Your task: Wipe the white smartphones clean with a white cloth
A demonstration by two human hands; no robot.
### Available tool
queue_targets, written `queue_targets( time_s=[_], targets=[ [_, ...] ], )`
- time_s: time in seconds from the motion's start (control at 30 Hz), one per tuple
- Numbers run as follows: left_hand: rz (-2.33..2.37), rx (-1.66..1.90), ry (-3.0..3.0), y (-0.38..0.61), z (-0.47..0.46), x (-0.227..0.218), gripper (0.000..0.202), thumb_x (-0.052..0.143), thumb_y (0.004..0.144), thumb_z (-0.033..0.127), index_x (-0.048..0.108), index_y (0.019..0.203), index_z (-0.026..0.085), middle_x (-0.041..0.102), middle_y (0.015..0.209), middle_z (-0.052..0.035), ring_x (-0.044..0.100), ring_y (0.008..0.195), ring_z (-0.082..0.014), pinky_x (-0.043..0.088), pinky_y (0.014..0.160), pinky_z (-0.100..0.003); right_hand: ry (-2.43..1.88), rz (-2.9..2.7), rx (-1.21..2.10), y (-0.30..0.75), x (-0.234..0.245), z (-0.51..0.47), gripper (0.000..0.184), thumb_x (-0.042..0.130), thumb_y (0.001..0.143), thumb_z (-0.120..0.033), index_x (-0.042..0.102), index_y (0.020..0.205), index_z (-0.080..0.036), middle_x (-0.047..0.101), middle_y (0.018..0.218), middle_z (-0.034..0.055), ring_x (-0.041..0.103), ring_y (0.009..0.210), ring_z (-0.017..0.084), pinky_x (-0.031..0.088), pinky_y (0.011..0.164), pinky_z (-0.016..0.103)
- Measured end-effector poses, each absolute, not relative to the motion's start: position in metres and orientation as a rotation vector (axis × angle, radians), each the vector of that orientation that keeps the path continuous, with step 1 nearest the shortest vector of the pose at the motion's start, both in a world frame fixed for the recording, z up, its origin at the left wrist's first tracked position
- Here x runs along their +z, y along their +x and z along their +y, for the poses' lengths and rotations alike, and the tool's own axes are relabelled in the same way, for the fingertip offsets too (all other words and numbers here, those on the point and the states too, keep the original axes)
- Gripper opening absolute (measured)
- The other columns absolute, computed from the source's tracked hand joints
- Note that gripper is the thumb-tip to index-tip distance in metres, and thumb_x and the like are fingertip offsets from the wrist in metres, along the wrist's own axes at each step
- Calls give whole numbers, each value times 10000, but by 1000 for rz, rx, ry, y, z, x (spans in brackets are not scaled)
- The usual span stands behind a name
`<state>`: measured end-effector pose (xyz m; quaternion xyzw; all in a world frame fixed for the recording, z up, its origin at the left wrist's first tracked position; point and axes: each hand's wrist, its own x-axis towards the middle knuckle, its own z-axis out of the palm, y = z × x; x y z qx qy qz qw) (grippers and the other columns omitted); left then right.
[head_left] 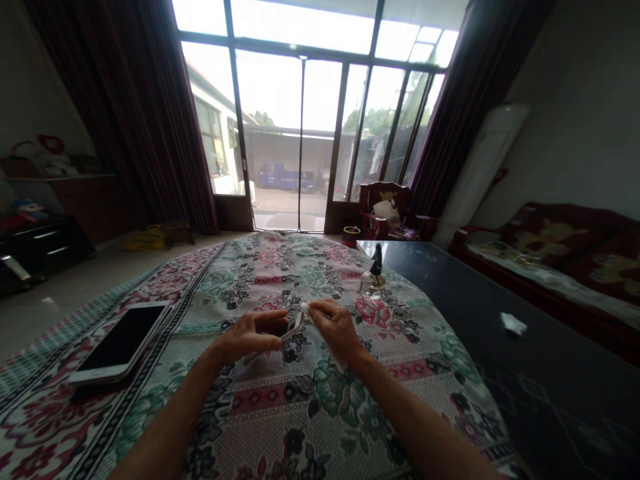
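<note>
My left hand (253, 335) is closed round a small flat object (291, 327), perhaps a phone or card, held just above the floral tablecloth (300, 407). My right hand (334, 325) is pinched on a white cloth or tissue (306, 309) pressed against that object's upper edge. The two hands meet at the middle of the cloth-covered table. What the small object is stays partly hidden by my fingers.
A white smartphone (121, 342) lies screen-up on the cloth at the left. A small dark figurine on a glass base (375, 273) stands beyond my hands. A dark glossy table (500, 347) with a white scrap (513, 324) is at the right, a sofa (560, 260) behind it.
</note>
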<state>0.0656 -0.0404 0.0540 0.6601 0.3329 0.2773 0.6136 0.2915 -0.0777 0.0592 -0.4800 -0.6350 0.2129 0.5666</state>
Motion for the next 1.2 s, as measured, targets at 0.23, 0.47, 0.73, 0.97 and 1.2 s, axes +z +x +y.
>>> queue_targets(
  time_s=[0.23, 0.47, 0.73, 0.97, 1.2],
  targets=[
    [789, 652, 1476, 65, -42, 58, 648, 802, 631, 213, 607, 1249, 227, 661, 1228, -81, 555, 1215, -304, 423, 1049, -479, -1079, -1519, 540, 283, 60, -83, 133, 627, 801, -272, 747, 797, -216, 697, 818, 50, 639, 790, 173, 505, 752, 326],
    [809, 685, 1466, 60, -40, 60, 658, 804, 636, 236, 595, 1260, 236, 636, 1267, -86, 535, 1237, -308, 439, 1027, -489, -1014, -1557, 579, 273, 70, -95, 143, 628, 803, -283, 749, 821, -210, 692, 835, 58, 637, 804, 171, 513, 746, 322],
    [735, 645, 1467, 70, -46, 61, 635, 807, 633, 206, 613, 1237, 240, 648, 1253, -57, 556, 1215, -294, 409, 1063, -473, -1119, -1483, 540, 287, 56, -79, 140, 617, 792, -280, 743, 785, -220, 699, 814, 43, 640, 792, 168, 504, 763, 331],
    [808, 730, 1442, 63, -42, 60, 664, 818, 614, 230, 609, 1244, 214, 630, 1274, -92, 544, 1226, -309, 420, 1044, -481, -1049, -1579, 618, 280, 68, -90, 135, 623, 804, -280, 748, 820, -231, 687, 826, 47, 623, 803, 160, 500, 740, 312],
    [873, 771, 1486, 56, -43, 67, 630, 789, 646, 265, 609, 1249, 216, 646, 1252, -94, 536, 1232, -320, 424, 1033, -496, -1098, -1741, 807, 299, 80, -91, 113, 642, 798, -283, 741, 767, -239, 683, 810, 22, 607, 742, 132, 476, 656, 264]
  ],
)
